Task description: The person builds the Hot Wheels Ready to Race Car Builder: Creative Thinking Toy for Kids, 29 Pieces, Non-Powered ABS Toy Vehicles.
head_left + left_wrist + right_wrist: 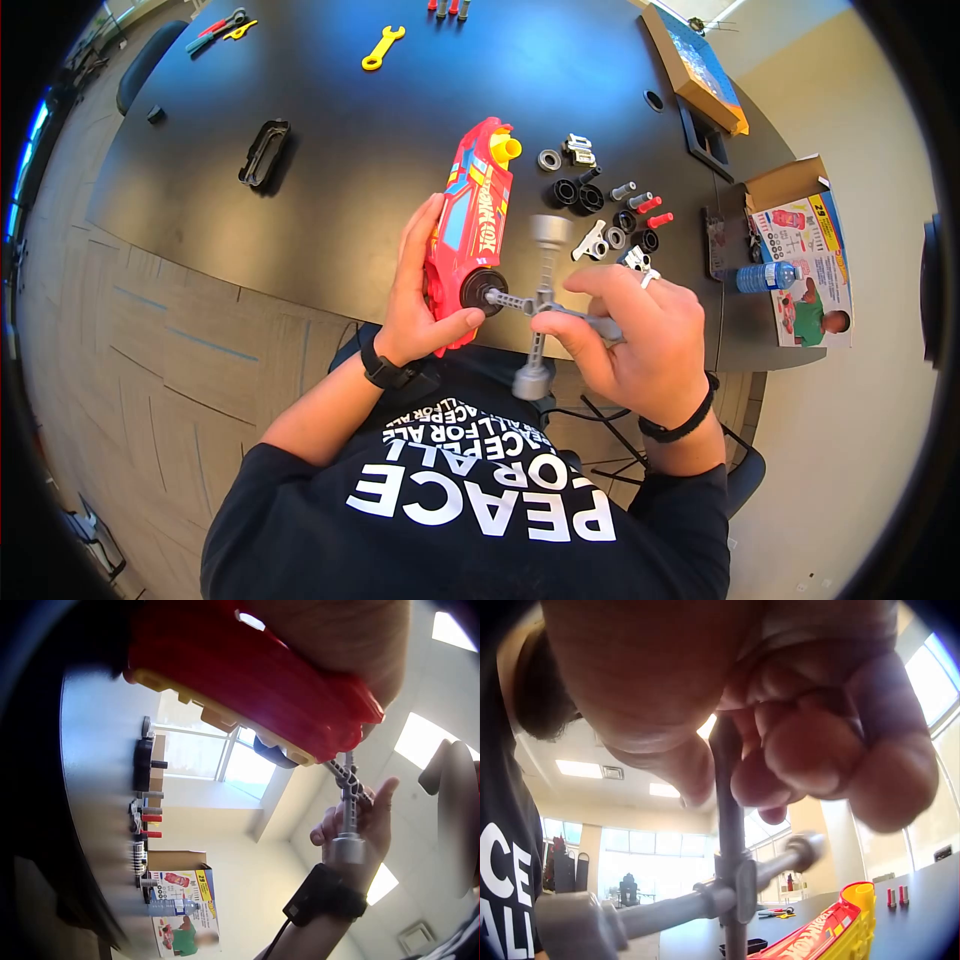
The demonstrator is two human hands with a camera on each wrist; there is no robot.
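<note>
My left hand point(412, 295) grips a red toy car point(468, 215) with yellow parts and Hot Wheels lettering, held up on end near my body. A black wheel point(470, 287) sits on its near end. My right hand point(645, 340) holds one arm of a grey four-way toy lug wrench point(543, 297), and the opposite arm's tip is right at the wheel's centre. From the right wrist view, the thumb and fingers point(810, 750) lie either side of the wrench shaft point(730, 802). In the left wrist view the car point(247, 690) hides most of the wheel.
Loose wheels point(590, 200), white parts point(590, 240) and grey and red pegs point(645, 203) lie right of the car. Behind are a yellow wrench point(383, 48) and hand tools point(215, 32). A black frame piece point(265, 157) lies left; a bottle point(765, 277) and printed box point(810, 260) are right.
</note>
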